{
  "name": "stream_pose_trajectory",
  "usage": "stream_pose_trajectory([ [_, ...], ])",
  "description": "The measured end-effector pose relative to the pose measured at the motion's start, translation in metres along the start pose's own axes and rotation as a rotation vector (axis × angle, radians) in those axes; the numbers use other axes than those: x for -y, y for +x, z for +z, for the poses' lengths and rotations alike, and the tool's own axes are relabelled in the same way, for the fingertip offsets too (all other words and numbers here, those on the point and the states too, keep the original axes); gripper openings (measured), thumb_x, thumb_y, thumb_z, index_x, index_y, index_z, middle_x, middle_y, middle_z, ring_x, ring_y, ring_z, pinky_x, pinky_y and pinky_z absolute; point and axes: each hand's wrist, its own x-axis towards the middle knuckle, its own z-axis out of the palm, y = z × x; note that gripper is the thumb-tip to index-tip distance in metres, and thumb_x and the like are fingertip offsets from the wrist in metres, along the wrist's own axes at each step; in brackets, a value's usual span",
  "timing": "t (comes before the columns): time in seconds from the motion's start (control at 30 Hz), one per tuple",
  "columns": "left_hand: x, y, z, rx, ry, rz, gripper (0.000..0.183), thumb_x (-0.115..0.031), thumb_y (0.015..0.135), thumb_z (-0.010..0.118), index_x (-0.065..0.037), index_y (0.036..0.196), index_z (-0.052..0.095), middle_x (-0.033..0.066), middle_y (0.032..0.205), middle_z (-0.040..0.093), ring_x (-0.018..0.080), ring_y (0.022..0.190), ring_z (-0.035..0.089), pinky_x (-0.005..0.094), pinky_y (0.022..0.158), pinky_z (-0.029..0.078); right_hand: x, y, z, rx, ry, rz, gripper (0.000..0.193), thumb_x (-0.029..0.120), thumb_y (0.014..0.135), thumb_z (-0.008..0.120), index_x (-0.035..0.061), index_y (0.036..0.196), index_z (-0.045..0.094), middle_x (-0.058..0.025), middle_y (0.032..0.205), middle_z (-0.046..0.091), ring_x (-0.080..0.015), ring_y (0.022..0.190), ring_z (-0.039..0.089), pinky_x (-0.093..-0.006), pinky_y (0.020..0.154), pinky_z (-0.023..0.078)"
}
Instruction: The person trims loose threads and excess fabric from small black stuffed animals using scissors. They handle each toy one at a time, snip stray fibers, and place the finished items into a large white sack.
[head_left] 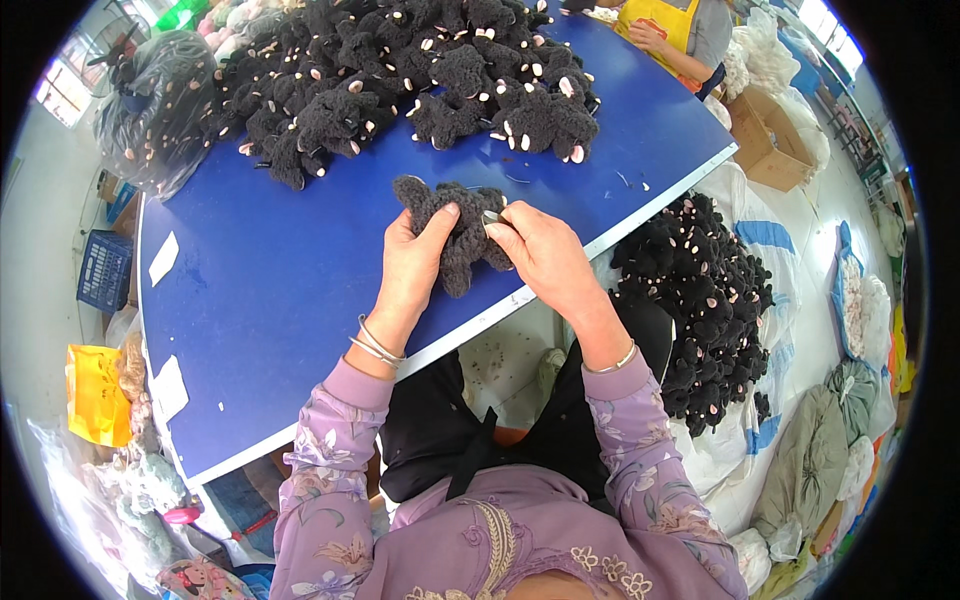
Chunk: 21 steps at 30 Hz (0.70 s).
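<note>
Over the front edge of the blue table, my left hand [412, 260] is closed on a small black fluffy plush toy [458, 268], thumb on top. Its short limbs stick out around my fingers. My right hand [548, 255] pinches a small shiny metal tool [490, 216] against the toy's right side. Most of that tool is hidden by my fingers, so its exact kind does not show. Beyond my hands lies a big heap of like black plush toys [350, 115] with small pale pink and white parts.
The blue table [270, 310] has a pale edge strip. White paper pieces [164, 258] lie at its left. A sack of black toys [690, 310] stands to my right. A clear bag [160, 120], blue crate [105, 270] and cardboard box [768, 140] surround the table. Another person [675, 40] works across it.
</note>
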Motion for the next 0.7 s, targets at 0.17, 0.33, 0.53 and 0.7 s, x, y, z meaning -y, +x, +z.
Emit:
stream_pose_trajectory([
  [0.17, 0.002, 0.002, -0.002, 0.0, 0.012, 0.002, 0.022, -0.016, 0.091, 0.062, 0.003, 0.102, 0.06, 0.0064, 0.094, 0.066, 0.0112, 0.081, 0.062, 0.0262, 0.072, 0.052, -0.009, 0.0, -0.001, -0.096, 0.385, 0.136, 0.026, 0.026, 0.095, 0.055, 0.0003, 0.091, 0.056, -0.0101, 0.072, 0.056, -0.0214, 0.061, 0.052, -0.0322, 0.058, 0.044],
  [0.33, 0.0, 0.0, 0.0, 0.007, 0.01, -0.022, 0.023, -0.017, 0.091, 0.062, 0.003, 0.102, 0.06, 0.0068, 0.094, 0.066, 0.0116, 0.081, 0.062, 0.0262, 0.073, 0.052, 0.001, -0.002, -0.006, -0.154, 0.435, 0.107, 0.025, 0.022, 0.087, 0.068, 0.0004, 0.092, 0.058, -0.0003, 0.074, 0.054, -0.0067, 0.065, 0.044, -0.0247, 0.057, 0.041],
  [0.53, 0.001, 0.001, -0.001, 0.012, -0.053, -0.034, 0.024, -0.018, 0.092, 0.059, 0.003, 0.104, 0.058, 0.0091, 0.097, 0.065, 0.0138, 0.084, 0.063, 0.0284, 0.076, 0.053, -0.003, 0.004, -0.016, -0.367, 0.646, 0.302, 0.014, 0.012, 0.087, 0.065, 0.003, 0.079, 0.06, 0.0026, 0.065, 0.052, -0.0058, 0.057, 0.046, -0.0216, 0.053, 0.039],
  [0.7, -0.004, 0.004, -0.001, -0.005, -0.189, -0.09, 0.028, -0.022, 0.095, 0.052, 0.002, 0.11, 0.054, 0.0127, 0.105, 0.063, 0.0208, 0.094, 0.064, 0.0334, 0.083, 0.053, -0.03, 0.004, -0.044, -0.558, 0.382, 0.345, 0.018, 0.016, 0.089, 0.064, 0.001, 0.08, 0.062, 0.0062, 0.063, 0.048, -0.002, 0.057, 0.041, -0.0193, 0.049, 0.033],
])
